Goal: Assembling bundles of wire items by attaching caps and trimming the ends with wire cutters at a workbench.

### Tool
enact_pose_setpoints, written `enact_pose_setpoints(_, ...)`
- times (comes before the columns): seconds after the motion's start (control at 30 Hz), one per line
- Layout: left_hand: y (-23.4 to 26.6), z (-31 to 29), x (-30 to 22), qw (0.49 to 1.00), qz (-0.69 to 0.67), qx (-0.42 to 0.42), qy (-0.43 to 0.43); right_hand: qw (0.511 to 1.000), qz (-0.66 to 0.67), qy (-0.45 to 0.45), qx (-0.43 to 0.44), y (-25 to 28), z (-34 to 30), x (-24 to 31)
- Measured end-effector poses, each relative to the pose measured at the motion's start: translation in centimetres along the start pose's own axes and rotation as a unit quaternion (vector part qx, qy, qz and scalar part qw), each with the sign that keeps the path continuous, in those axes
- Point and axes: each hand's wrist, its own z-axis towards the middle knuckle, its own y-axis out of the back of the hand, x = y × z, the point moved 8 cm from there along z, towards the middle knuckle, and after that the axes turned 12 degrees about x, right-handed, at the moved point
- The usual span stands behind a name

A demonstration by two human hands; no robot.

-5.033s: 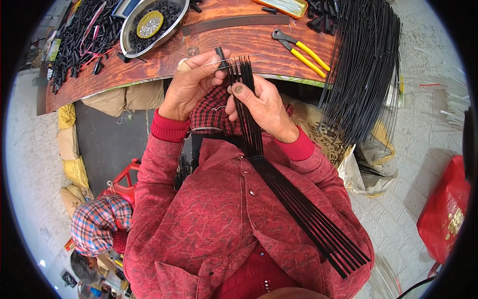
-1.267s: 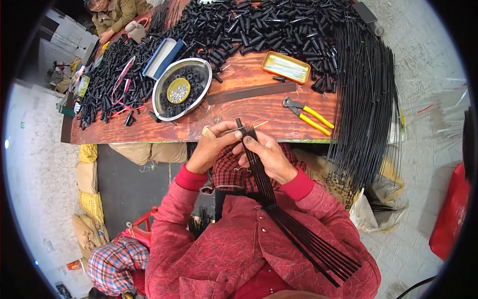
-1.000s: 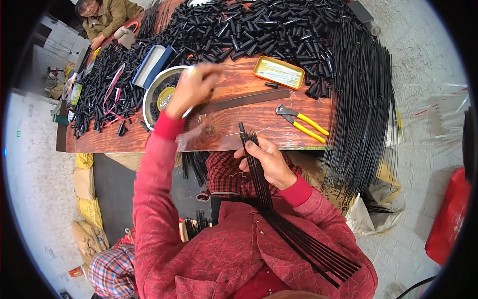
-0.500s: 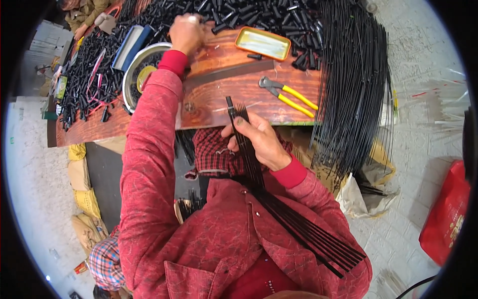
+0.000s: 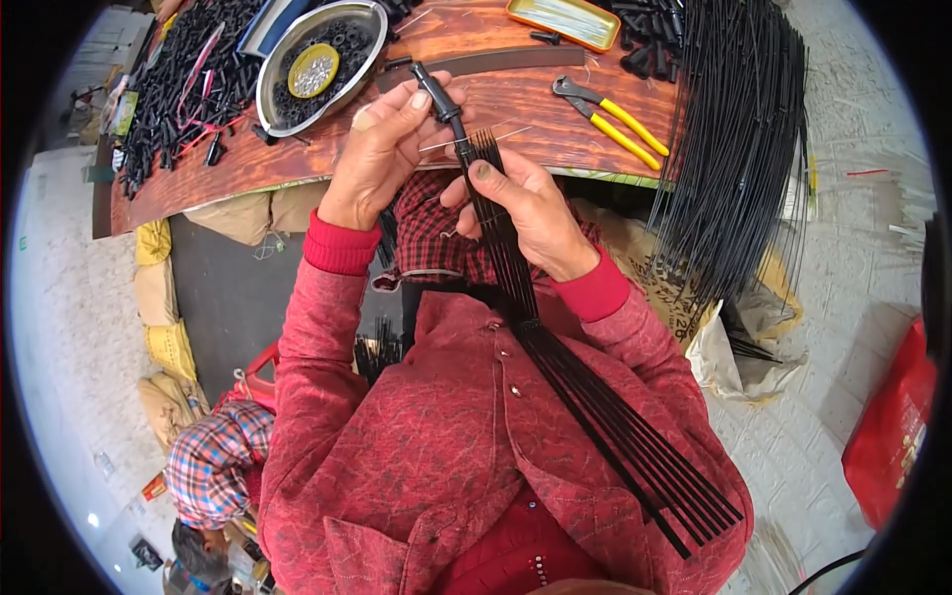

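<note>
In my left hand [image 5: 375, 157] is a black plastic handle-like piece [image 5: 436, 94], pinched between thumb and fingers. Its lower end meets the tip of a dark shaft at the top of a bundle of thin black ribs [image 5: 508, 263], which looks like an umbrella frame. My right hand [image 5: 535, 210] grips that bundle near its top, thumb in front. From there the ribs slant down over my red jacket and fan out at the lower right. Whether the piece is fully seated on the shaft I cannot tell.
On the wooden table [image 5: 218, 164] are a metal bowl [image 5: 270, 121] of small black rings with a yellow dish [image 5: 313, 69] inside, yellow-handled pincers [image 5: 620, 124], an orange-rimmed tray [image 5: 565, 22] and heaped black plastic pieces [image 5: 183, 109]. Long black rods [image 5: 739, 149] hang over the right edge. Another person [image 5: 218, 461] is at lower left.
My left hand has come back from the heap at the far side of the table, bringing a black handle-like piece to the shaft tip. My right hand still holds the bundle, slightly higher in view.
</note>
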Motion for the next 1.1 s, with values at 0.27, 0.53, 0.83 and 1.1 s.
enact_pose_setpoints(0.27, 0.1, -1.8, -0.5, 0.998, 0.064, -0.005, -0.004, 1.0, -0.02, -0.013, -0.003, -1.2, 0.1, -0.5)
enact_pose_setpoints(0.53, 0.1, -2.1, -0.4, 0.995, 0.095, 0.008, -0.003, 0.999, -0.027, -0.019, 0.0, -1.2, 0.4, -1.0)
enact_pose_setpoints(0.83, -0.3, -1.6, -0.5, 0.992, 0.122, 0.024, -0.008, 1.0, -0.014, -0.019, 0.0, -0.9, 0.5, -1.1)
enact_pose_setpoints(1.1, -0.5, -1.6, -0.7, 0.983, 0.177, 0.027, -0.036, 1.0, -0.018, -0.025, -0.003, -0.8, 0.5, -1.2)
